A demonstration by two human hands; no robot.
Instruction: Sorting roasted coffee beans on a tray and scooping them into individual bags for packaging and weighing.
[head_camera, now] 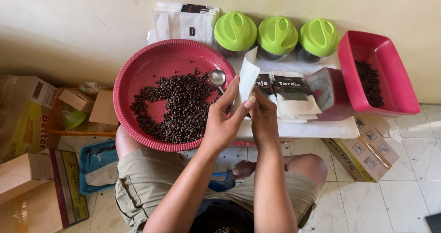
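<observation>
Two hands on one white paper pouch [246, 79], held upright above the low white desk [330, 128] edge. Left hand [223, 122] grip: thumb + fingers pinch pouch side; right hand [262, 116] grip closed on its lower edge. Just left: red round tray [138, 72] w/ coffee beans [179, 109] & metal spoon [216, 78]. Behind: 3 green-lidded jars [277, 35].

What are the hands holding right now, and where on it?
Both hands, left and right, pinch a white paper pouch at its lower end.

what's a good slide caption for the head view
Both hands hold a white pouch beside a red tray of coffee beans.
</observation>
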